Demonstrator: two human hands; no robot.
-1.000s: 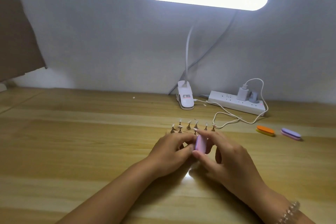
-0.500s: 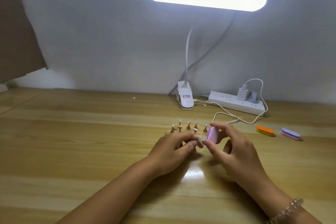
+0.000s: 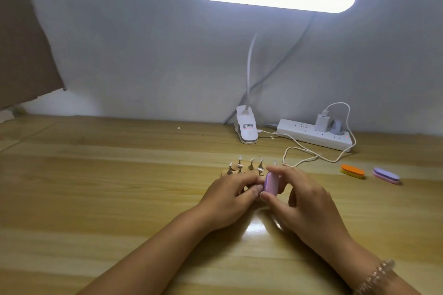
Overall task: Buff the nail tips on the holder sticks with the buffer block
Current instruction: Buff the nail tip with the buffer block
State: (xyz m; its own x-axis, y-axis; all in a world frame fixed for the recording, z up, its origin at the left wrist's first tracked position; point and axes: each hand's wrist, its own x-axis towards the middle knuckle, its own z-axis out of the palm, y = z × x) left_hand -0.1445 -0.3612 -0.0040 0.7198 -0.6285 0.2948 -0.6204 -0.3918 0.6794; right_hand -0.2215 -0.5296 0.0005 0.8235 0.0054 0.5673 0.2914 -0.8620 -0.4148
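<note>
The right hand (image 3: 309,201) pinches the small pink oval foam buffer block (image 3: 343,183) for rubbing. The left hand (image 3: 230,196) curls beside it, steadying something hidden.

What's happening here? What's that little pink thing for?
Someone is buffing fake nail tips at a wooden table. The right hand holds a pink buffer block between thumb and fingers. The left hand meets it, probably pinching one stick, but its fingers hide that. More holder sticks with nail tips stand just behind the hands. An orange buffer and a purple buffer lie to the right.
</note>
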